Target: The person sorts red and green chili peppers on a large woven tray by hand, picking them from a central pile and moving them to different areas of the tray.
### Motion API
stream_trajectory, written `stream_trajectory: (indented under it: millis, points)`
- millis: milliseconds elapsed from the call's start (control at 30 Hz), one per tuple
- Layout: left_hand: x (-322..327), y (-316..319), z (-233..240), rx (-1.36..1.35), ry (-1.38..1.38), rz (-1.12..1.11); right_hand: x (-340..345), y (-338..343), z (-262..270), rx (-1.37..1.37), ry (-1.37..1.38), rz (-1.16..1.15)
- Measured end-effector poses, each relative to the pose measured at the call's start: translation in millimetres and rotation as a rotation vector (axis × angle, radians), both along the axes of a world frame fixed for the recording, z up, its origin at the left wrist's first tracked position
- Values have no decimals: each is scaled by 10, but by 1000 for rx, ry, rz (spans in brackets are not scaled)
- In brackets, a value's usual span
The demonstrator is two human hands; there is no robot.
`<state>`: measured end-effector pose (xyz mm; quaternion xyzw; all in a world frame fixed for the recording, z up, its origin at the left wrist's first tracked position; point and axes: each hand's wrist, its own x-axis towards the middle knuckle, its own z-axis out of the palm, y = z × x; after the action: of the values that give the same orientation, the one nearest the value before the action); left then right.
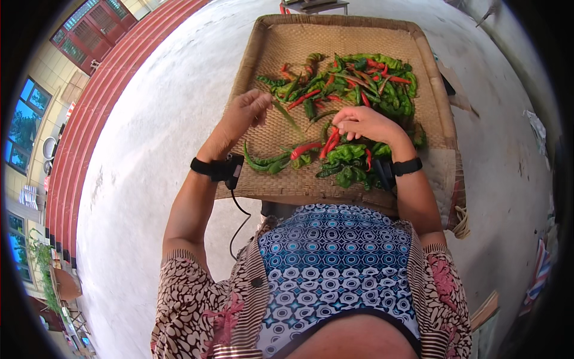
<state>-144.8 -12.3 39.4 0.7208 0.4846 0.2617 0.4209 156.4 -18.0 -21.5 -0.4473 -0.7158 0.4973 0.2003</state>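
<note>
A shallow woven tray lies before me with red and green chili peppers on it. My left hand is above the tray's left side, its fingers closed at the top end of a long green pepper that looks blurred. My right hand is over the middle, fingertips at some red peppers; whether it grips them is hard to tell. A big pile of mixed peppers spreads across the far half. Nearer my body lie green peppers, with a red pepper and curved green ones to the left.
Both wrists wear black straps with devices, and a cable hangs from the left one. A small table stands beyond the tray. Red steps run along the left. A cloth patch covers the tray's near right corner.
</note>
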Motion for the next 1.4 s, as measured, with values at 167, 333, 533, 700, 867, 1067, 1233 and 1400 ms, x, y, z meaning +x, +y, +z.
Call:
stream_trajectory:
  millis: [167,333,533,700,867,1067,1233,1400]
  points:
    - [-48,207,-133,21,-413,164,-12,12,-9,1,16,12]
    - [85,125,-194,52,84,137,-3,17,-37,-3,53,20]
    - [200,-32,-549,203,767,-382,2,12,-34,-16,54,5]
    - [177,-75,-540,205,552,-236,6,13,-43,-3,62,11]
    - [364,-109,-356,104,762,-217,13,22,-45,1,36,0]
    - [323,-24,-626,332,737,-101,-8,-9,9,8,13,3]
    - [280,150,-644,231,916,-371,-8,15,-55,-1,47,12]
    - [243,159,-466,14,683,-254,14,16,-41,3,22,22]
